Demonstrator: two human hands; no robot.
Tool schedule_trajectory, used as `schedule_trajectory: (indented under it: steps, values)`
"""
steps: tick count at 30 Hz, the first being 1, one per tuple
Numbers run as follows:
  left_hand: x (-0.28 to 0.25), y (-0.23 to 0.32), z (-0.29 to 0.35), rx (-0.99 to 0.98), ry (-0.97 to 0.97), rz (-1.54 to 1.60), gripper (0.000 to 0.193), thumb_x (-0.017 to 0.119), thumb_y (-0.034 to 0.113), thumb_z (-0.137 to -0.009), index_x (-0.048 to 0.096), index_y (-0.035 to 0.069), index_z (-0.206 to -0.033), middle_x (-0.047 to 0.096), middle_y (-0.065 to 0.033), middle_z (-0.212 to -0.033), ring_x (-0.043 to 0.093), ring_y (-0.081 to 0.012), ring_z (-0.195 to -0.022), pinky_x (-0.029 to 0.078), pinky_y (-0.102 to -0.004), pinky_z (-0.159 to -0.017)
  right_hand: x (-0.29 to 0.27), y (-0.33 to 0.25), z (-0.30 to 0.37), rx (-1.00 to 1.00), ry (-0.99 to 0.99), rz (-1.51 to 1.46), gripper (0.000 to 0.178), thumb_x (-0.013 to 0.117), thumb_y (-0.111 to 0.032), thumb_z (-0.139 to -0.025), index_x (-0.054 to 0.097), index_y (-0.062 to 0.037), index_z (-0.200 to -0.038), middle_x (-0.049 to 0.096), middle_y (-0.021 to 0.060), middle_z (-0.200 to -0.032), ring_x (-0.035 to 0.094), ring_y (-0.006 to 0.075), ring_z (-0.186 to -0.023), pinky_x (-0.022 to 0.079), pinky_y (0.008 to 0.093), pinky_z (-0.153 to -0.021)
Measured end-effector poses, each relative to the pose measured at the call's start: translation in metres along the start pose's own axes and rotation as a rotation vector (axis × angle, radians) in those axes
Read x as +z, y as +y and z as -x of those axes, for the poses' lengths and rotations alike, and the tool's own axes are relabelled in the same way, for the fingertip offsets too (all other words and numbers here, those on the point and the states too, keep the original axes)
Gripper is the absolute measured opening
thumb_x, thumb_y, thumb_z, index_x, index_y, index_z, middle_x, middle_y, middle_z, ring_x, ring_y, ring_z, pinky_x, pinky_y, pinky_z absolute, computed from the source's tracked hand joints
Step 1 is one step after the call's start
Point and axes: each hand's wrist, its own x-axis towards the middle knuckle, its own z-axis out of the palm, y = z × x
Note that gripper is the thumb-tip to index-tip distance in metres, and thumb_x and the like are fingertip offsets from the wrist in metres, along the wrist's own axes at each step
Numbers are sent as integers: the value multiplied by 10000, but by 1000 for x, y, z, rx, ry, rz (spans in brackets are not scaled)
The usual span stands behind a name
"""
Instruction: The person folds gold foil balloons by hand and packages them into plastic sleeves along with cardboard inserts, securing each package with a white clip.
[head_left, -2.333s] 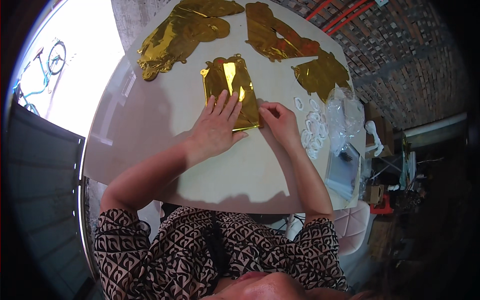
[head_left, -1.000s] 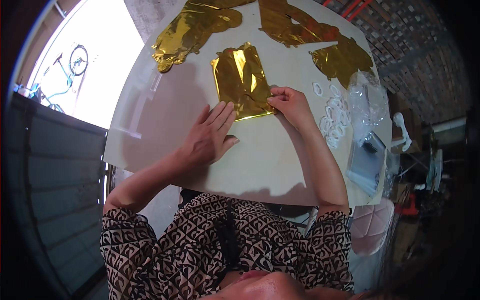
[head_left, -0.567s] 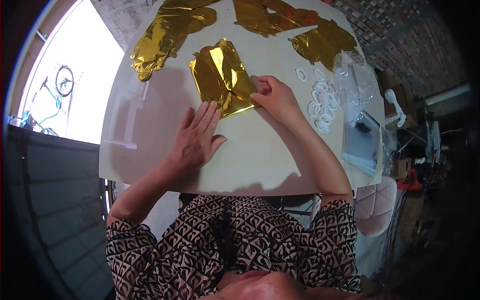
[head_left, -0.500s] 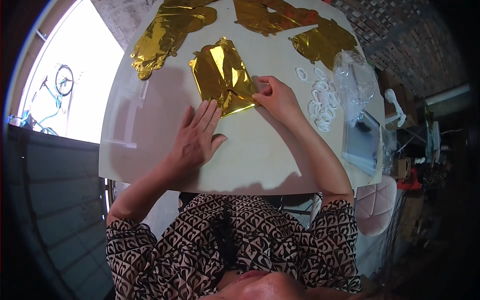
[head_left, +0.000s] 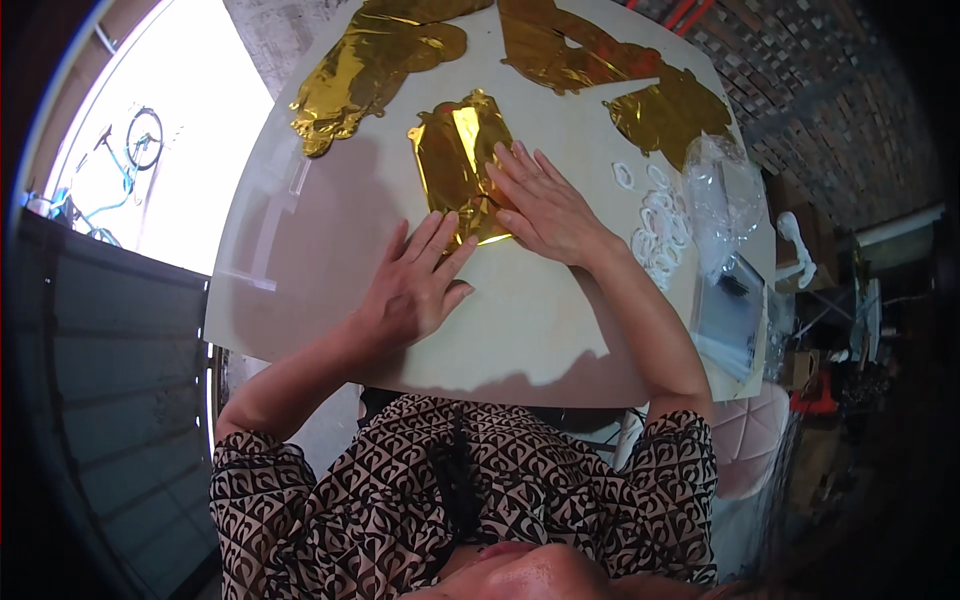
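Note:
A folded gold foil balloon (head_left: pixel 447 165) lies on the pale table in front of me, crinkled and shiny. My left hand (head_left: pixel 405 295) is stretched out, its fingertips resting on the lower left corner of the foil. Flat across the right side of the same foil lies my right hand (head_left: pixel 545 215), fingers extended and covering part of that edge. Neither hand grips anything.
More flat gold foil balloons lie along the far side, at left (head_left: pixel 375 60), middle (head_left: pixel 560 45) and right (head_left: pixel 670 115). Several white ring-shaped coils (head_left: pixel 660 225), a crumpled clear plastic bag (head_left: pixel 722 190) and a stack of clear sleeves (head_left: pixel 728 315) occupy the right side.
My right hand has let go of the foil's lower right corner and now lies flat on its right side. The left hand keeps its place on the foil. The whole view has shifted slightly.

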Motion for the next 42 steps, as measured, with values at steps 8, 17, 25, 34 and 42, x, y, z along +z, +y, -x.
schedule_trajectory:
  steps: [8, 17, 25, 34, 42]
  values:
    - [-2, 3, 3, -20, 10, 6, 576, 686, 335, -900, 555, 58, -1388, 440, -249, -1493, 382, -389, -1421, 263, -593, -1152, 17, 12, -1, -16, -130, 26, 617, 398, -361, -1041, 290, -32, -1552, 202, 162, -1647, 139, 319, -1536, 89, 454, -1256]
    - [3, -33, -66, 81, 101, -30, 621, 634, 357, -931, 500, -13, -1412, 447, -230, -1494, 364, -365, -1438, 241, -559, -1182, 17, 10, 0, -46, -115, 56, 634, 409, -368, -1029, 285, -42, -1558, 214, 170, -1642, 150, 315, -1534, 82, 450, -1260]
    - [25, -50, -73, 39, 56, -69, 696, 583, 430, -957, 448, -49, -1444, 406, -229, -1532, 323, -361, -1466, 214, -507, -1213, 15, 8, -2, -24, -93, 16, 645, 451, -359, -1010, 296, -53, -1556, 233, 175, -1634, 172, 317, -1529, 91, 451, -1257]
    - [25, -48, -74, 52, 64, -98, 705, 597, 440, -948, 465, -59, -1428, 406, -244, -1527, 341, -369, -1454, 232, -509, -1205, -12, 33, -34, 128, -171, -419, 494, 383, -290, -1068, 411, -53, -1501, 382, 153, -1572, 266, 286, -1502, 166, 434, -1244]
    - [26, -46, -74, 44, 24, -128, 697, 565, 453, -961, 462, -50, -1433, 390, -238, -1539, 325, -373, -1462, 218, -508, -1210, 22, 62, -49, 22, -117, -47, 481, 439, -248, -1061, 417, -72, -1508, 246, 100, -1647, 183, 225, -1535, 168, 391, -1247]
